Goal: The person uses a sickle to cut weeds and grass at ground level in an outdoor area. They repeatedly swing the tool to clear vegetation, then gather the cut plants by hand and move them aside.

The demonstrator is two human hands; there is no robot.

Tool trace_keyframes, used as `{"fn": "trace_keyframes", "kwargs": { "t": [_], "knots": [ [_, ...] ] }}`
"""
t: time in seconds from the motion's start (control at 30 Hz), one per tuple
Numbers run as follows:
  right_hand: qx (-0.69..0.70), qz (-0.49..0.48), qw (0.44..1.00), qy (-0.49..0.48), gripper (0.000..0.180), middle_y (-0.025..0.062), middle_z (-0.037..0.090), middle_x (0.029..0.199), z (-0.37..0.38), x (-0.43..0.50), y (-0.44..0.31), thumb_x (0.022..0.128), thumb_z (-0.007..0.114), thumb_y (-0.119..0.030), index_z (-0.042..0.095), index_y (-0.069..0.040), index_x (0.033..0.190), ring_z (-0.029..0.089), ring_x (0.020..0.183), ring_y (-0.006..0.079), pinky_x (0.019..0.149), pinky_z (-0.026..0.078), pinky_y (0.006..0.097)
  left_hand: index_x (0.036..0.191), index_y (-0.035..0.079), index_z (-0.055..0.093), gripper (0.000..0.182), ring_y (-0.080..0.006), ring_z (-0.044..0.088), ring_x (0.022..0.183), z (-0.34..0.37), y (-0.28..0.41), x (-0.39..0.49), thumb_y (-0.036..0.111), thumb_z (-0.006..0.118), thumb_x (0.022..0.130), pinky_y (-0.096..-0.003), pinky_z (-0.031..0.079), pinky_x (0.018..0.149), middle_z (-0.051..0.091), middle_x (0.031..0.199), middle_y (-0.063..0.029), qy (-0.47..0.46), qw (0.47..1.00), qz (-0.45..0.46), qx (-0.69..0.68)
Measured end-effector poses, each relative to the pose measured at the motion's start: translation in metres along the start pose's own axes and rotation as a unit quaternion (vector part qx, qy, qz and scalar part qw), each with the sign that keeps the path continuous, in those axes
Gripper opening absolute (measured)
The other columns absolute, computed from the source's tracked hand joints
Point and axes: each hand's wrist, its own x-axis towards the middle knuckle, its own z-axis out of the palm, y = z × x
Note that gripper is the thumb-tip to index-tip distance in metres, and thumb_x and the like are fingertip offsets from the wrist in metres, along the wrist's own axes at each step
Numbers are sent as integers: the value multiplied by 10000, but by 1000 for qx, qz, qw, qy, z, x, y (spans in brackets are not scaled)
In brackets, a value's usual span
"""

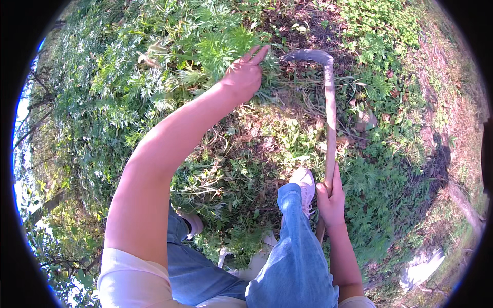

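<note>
My left hand (246, 77) is stretched forward among leafy green weeds (223, 48) with finely cut leaves. Two of its fingers point forward, apart from each other; the thumb and palm side are hidden, so whether stems lie in it does not show. My right hand (332, 204) grips the long wooden handle (330, 115) of a sickle, near my knee. The sickle's curved metal blade (312, 55) is at the far end of the handle, hooking left, its tip close to the weeds just right of my left hand.
My shoe (303, 183) stands just left of the handle. Cut or flattened stems (292, 96) lie between the hands and my feet. Low green plants (369, 215) grow at right, near a branch (464, 204) and a white object (421, 269). Something white (256, 263) lies beneath me.
</note>
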Motion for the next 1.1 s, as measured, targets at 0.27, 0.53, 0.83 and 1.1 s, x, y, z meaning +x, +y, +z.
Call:
{"fn": "trace_keyframes", "kwargs": {
  "t": [0.27, 0.53, 0.83, 1.1],
  "knots": [
    [187, 162, 968, -52, 647, -42, 463, 665, -18, -25, -4, 985, 492, -93, 206, -156, 1561, 410, 503, 24, 440, 356, 186, 1291, 68, 541, 420, -329, 620, 1051, 125, -59, -21, 95, 590, 876, -408, 564, 806, 592, 1136, -184, -45, 957, -221, -184],
    [-64, -110, 992, -27, 595, 110, 589, 703, 11, -2, 0, 975, 555, -139, 315, -83, 1516, 554, 599, 154, 584, 476, 311, 1174, 68, 497, 311, -280, 631, 954, 105, 27, -35, 95, 603, 883, -397, 562, 787, 613, 975, -140, 14, 977, -152, -148],
    [-33, -68, 996, -49, 610, 180, 668, 925, 41, 14, 32, 979, 523, -141, 273, -128, 1535, 608, 694, 152, 666, 497, 295, 1083, 65, 592, 242, -283, 625, 1011, 91, -59, -36, 59, 601, 842, -394, 510, 893, 643, 982, -125, 69, 965, -192, -163],
    [52, -13, 998, -37, 599, -28, 485, 710, 37, 41, -30, 991, 501, -109, 263, -101, 1540, 416, 578, 59, 527, 382, 229, 1004, 88, 657, 162, -279, 644, 1055, 97, -53, -41, 71, 580, 863, -383, 514, 900, 689, 1043, -119, 98, 943, -248, -199]
  ]
}}
